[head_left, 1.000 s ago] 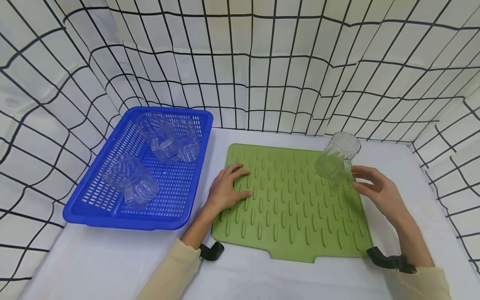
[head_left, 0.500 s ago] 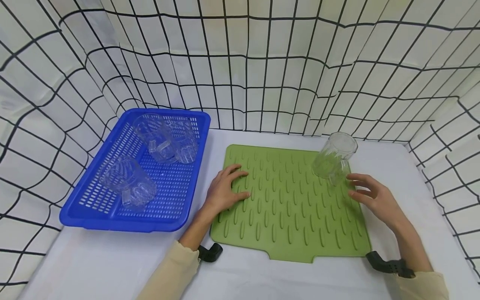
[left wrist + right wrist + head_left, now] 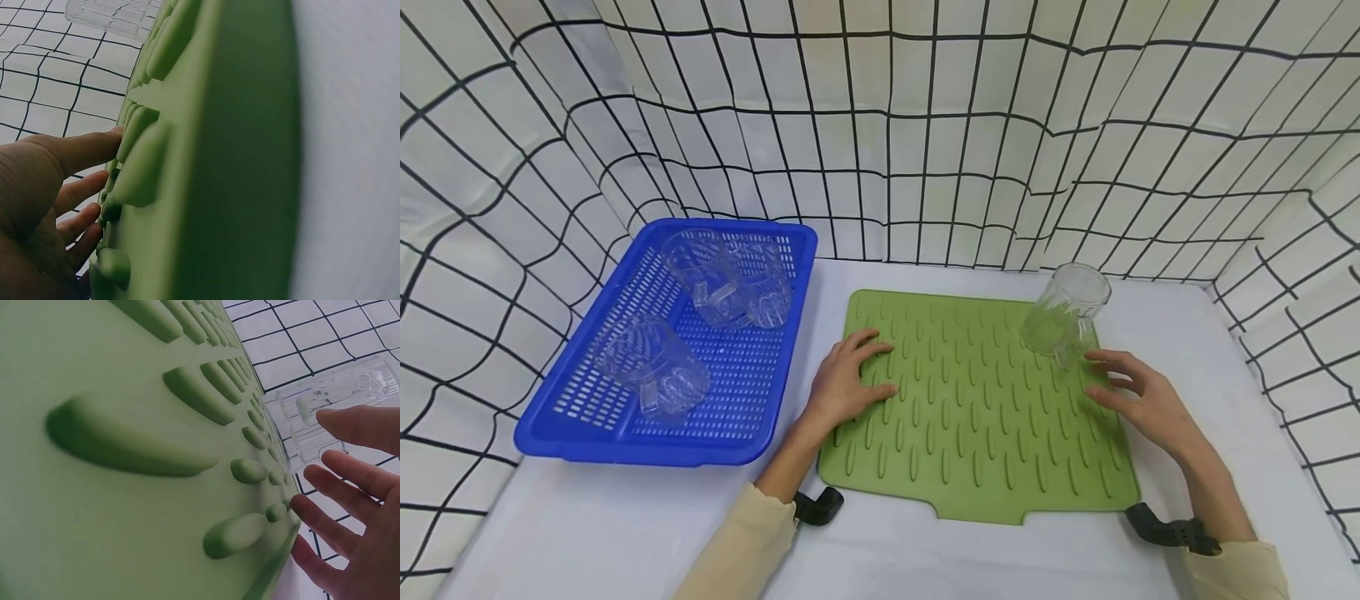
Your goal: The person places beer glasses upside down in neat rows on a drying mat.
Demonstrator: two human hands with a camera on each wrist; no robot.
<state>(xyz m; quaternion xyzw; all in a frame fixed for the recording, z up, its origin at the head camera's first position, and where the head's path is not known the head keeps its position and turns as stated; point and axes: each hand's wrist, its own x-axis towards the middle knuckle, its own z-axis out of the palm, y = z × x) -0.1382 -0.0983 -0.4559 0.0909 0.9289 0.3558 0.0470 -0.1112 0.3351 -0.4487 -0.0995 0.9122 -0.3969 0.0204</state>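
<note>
A clear glass mug (image 3: pixel 1066 310) stands on one end at the back right corner of the green ridged mat (image 3: pixel 955 417), its handle facing the front. My right hand (image 3: pixel 1142 400) hovers at the mat's right edge, just in front of the mug and apart from it. Its fingers (image 3: pixel 350 494) are spread and loosely bent, holding nothing. At the mat's left edge rests my left hand (image 3: pixel 844 383), with thumb and fingers spread. In the left wrist view the thumb (image 3: pixel 87 150) touches a raised ridge.
Left of the mat, a blue perforated basket (image 3: pixel 748 446) holds 3 clear glass mugs (image 3: pixel 658 367) lying on their sides. A white cloth (image 3: pixel 625 533) covers the table. Black grid mesh panels (image 3: pixel 887 142) with white sheeting behind enclose the back and sides.
My right hand has drawn slightly back from the mug, toward the front. The left hand stays on the mat's edge. The head view has shifted a little.
</note>
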